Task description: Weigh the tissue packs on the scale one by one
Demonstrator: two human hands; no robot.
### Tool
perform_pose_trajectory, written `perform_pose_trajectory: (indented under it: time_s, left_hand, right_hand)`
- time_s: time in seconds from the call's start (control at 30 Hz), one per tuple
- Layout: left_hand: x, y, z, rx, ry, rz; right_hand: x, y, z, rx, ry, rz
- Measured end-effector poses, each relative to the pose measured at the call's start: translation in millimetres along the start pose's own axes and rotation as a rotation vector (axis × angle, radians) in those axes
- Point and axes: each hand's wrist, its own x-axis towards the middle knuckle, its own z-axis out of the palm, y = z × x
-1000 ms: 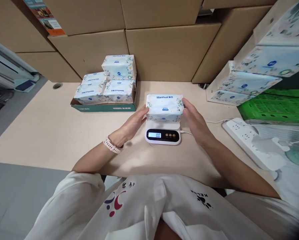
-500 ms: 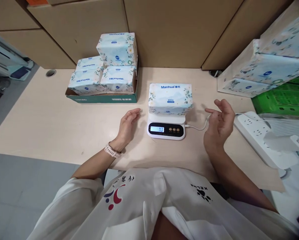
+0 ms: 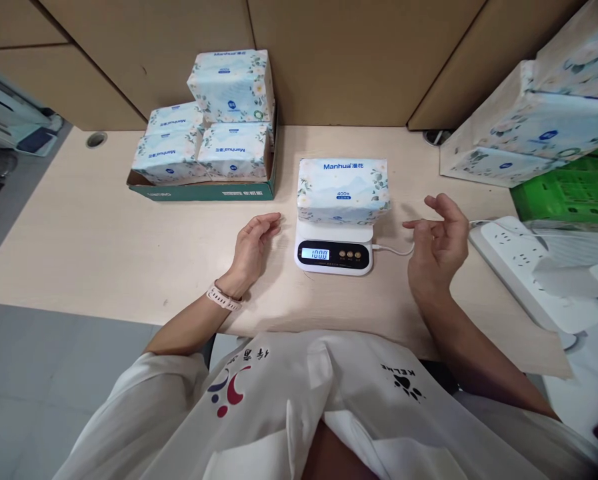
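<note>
A floral pack of tissues point(image 3: 343, 190) rests on a white digital kitchen scale point(image 3: 335, 266), hiding most of its platform. The scale's lit display point(image 3: 315, 254) appears to read 100.0. To the left of the scale, my left hand point(image 3: 253, 248) is held apart from it, fingers extended and loosely together, holding nothing. My right hand point(image 3: 439, 248) hovers right of the scale, palm turned inward, fingers spread and partly bent, with nothing in it. Neither hand touches the pack. A white cable point(image 3: 393, 251) runs from the scale's right side behind my right hand.
At the back left, a green cardboard tray point(image 3: 203, 193) holds several tissue packs, one stacked on top. More packs point(image 3: 543, 130) are piled at the right beside a green crate point(image 3: 563, 193). A white power strip point(image 3: 529, 270) lies right of my hand. Brown panels point(image 3: 339, 63) close off the desk's back.
The scale's display has gone from about 0.0 to 100.0. Both hands stay nearly in place, and the view has shifted slightly.
</note>
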Motion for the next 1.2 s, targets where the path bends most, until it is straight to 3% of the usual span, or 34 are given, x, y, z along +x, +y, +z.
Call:
perform_pose_trajectory:
  time_s: [1.2]
  left_hand:
    - [2.7, -0.4, -1.0, -0.101, 0.007, -0.034]
  right_hand:
    - [-0.4, -1.8, -2.3, -0.145, -0.088, 0.014]
